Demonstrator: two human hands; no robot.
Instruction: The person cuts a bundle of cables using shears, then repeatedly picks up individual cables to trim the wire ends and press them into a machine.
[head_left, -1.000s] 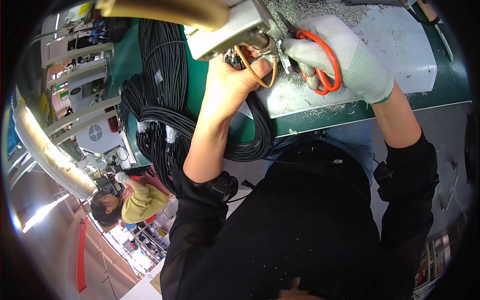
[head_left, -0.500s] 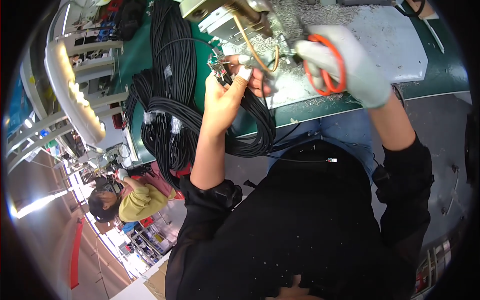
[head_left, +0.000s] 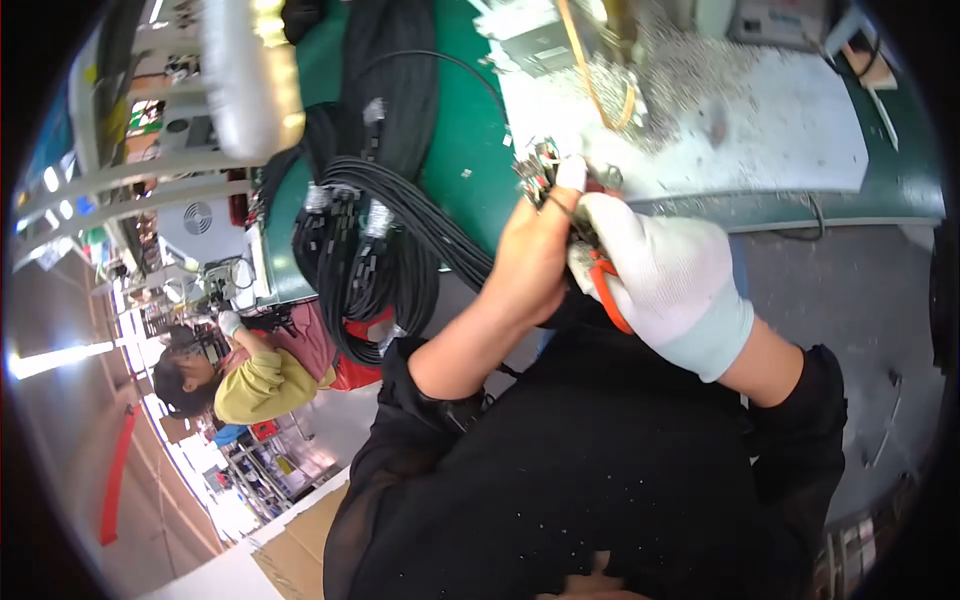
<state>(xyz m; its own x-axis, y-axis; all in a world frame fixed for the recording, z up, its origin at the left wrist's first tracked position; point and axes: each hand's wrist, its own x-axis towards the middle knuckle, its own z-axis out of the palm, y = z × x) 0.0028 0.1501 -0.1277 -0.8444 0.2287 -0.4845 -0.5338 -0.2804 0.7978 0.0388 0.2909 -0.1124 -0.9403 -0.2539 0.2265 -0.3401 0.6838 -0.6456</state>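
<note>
My bare left hand (head_left: 530, 255), with a white cover on the thumb tip, is closed round a bunch of black cable ends (head_left: 537, 172) that carry small metal connectors. Right against it is my right hand (head_left: 680, 270) in a white glove, closed on orange-handled scissors (head_left: 608, 292). Their blades are hidden between the two hands. From the left hand the black cables (head_left: 420, 215) run back to a thick coiled bundle hanging over the table's near edge.
A green table (head_left: 465, 130) carries a white sheet (head_left: 790, 150) strewn with metal clippings (head_left: 690, 80). A machine (head_left: 550, 45) stands at the back. A lamp (head_left: 240, 80) hangs at left, and another person (head_left: 265, 390) in yellow sits beyond it.
My right hand has come left and nearer with the scissors, from over the white sheet to my left hand. My left hand and the cable ends appear farther right and lower.
</note>
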